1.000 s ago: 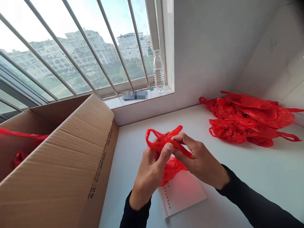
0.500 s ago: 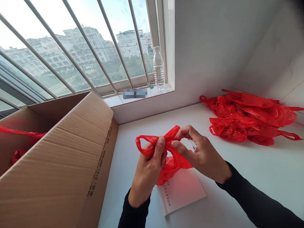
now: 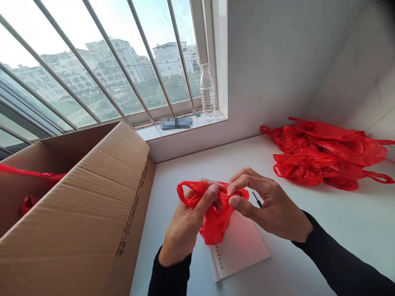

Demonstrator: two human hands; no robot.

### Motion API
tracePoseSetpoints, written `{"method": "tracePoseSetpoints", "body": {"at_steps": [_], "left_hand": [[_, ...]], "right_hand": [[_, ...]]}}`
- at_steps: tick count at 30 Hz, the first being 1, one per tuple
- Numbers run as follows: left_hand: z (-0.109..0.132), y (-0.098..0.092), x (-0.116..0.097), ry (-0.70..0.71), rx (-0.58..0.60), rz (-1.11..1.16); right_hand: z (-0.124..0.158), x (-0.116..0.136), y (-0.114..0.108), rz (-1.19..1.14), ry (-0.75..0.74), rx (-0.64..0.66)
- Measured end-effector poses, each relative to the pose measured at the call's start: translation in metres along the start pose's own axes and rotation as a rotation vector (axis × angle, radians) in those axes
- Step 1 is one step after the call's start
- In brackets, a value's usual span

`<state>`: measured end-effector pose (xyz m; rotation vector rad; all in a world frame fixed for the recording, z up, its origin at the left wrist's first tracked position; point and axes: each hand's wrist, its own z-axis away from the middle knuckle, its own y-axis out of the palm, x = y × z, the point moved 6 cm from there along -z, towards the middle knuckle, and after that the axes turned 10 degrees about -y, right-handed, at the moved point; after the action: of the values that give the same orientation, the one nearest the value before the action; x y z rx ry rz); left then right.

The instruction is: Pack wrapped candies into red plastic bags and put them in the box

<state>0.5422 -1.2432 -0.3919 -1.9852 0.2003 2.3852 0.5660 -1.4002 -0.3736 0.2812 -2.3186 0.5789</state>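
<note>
A small red plastic bag (image 3: 214,220) hangs bunched between both hands above a white table (image 3: 339,230). My left hand (image 3: 185,224) pinches its left handle loop, thumb up against the plastic. My right hand (image 3: 270,205) grips the other handle close beside it, fingers curled. The bag's body droops below my fingers over a white sheet of paper (image 3: 239,250) with a line of printed text along its left edge.
A large open cardboard box (image 3: 92,213) fills the left side, with red bags inside. A heap of red plastic bags (image 3: 324,158) lies at the far right by the wall. A water bottle (image 3: 207,92) stands on the barred window's sill. A thin dark object (image 3: 256,199) lies by my right hand.
My hands have drawn closer together and dropped slightly. The bag's handles, earlier stretched out and raised, are now pulled in tight, and the bag body is bunched lower.
</note>
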Motion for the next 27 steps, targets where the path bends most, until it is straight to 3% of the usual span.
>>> {"method": "tracePoseSetpoints", "body": {"at_steps": [3,8,13,16,21,27], "left_hand": [[0.003,-0.001,-0.004,0.019,0.015,-0.055],[0.01,-0.001,-0.01,0.084,-0.007,-0.237],[0.008,-0.006,-0.014,0.286,-0.189,-0.453],[0.006,-0.008,-0.014,0.393,-0.321,-0.557],[0.008,-0.009,-0.017,0.505,-0.406,-0.659],[0.01,-0.009,-0.019,0.518,-0.343,-0.718]], "right_hand": [[0.001,-0.01,0.001,-0.044,0.041,-0.002],[0.003,-0.033,0.013,-0.102,0.224,0.126],[0.004,-0.047,0.014,-0.217,0.356,0.069],[0.006,-0.054,0.02,-0.33,0.412,0.126],[0.008,-0.054,0.038,-0.578,0.387,0.296],[0.002,-0.05,0.025,-0.419,0.347,0.167]]}}
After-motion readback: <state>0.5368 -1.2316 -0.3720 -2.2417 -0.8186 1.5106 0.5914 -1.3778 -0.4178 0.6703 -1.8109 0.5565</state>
